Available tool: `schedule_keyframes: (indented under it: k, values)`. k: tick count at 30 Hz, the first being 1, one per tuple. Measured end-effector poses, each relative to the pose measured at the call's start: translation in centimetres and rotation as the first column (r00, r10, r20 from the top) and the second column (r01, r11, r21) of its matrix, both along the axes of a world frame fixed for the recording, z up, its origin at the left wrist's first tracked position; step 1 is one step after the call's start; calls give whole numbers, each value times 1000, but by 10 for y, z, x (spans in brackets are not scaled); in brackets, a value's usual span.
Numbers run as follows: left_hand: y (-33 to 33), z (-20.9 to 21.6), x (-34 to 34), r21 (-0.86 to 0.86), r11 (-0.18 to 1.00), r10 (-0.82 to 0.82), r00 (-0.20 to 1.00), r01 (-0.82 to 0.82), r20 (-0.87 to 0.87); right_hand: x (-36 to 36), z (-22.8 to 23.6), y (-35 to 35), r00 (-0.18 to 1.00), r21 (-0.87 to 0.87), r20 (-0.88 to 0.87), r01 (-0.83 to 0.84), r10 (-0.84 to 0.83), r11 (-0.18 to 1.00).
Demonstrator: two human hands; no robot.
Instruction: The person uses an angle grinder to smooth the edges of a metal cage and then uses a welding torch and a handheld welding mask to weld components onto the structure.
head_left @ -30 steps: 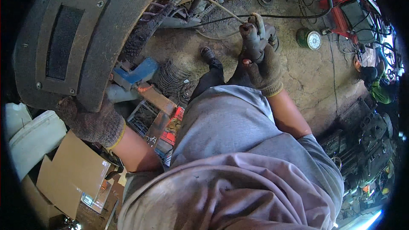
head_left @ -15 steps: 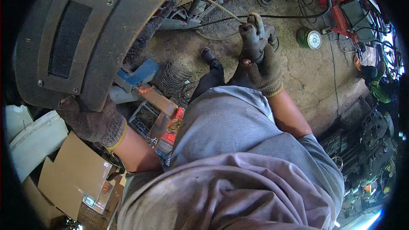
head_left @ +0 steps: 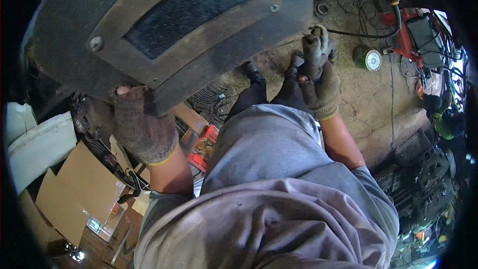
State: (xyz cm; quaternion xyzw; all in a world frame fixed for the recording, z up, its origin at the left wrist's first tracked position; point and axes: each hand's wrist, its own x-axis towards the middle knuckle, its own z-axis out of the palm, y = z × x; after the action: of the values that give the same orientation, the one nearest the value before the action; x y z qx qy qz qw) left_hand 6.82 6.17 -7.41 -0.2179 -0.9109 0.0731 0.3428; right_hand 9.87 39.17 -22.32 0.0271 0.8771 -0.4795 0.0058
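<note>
A dark, flat welding shield (head_left: 209,62) with a tinted window (head_left: 189,12) fills the upper left of the view. My left hand (head_left: 144,124), in a worn knit glove, grips the shield at its lower edge. To the right, my gloved right hand (head_left: 321,92) is wrapped around a grey welding electrode holder (head_left: 312,55). The holder's tip is close to the shield's right edge. Whatever lies beyond the tip is hidden behind the shield.
A green tin (head_left: 367,58) and a red-framed machine (head_left: 406,37) with cables stand on the right. Coiled wire (head_left: 209,98) and a red crate (head_left: 203,152) are beside my legs. Cardboard (head_left: 77,189) lies at lower left; dark metal parts (head_left: 423,184) are heaped at right. Another person (head_left: 445,119) is at far right.
My left hand has brought the welding shield to the right and turned it, so it covers the glowing spot and the rod seen before. My right hand has shifted slightly right and down with the electrode holder.
</note>
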Motion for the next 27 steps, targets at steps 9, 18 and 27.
schedule_keyframes:
  k: [9, 18, 27]
  values:
    - [10, 0, -3, 27, 1000, 15, 1000, -15, -3, 1, -14, 0, 997, -183, -81, -11, -4, 983]
    - [-42, 36, -23, -301, 914, 174, 934, -271, -313, -2, -6, 7, 1000, -146, 2, 2, -2, 989]
    - [-37, 21, -27, -166, 937, 267, 936, -308, -231, 0, -13, 7, 998, -149, -54, -22, 14, 989]
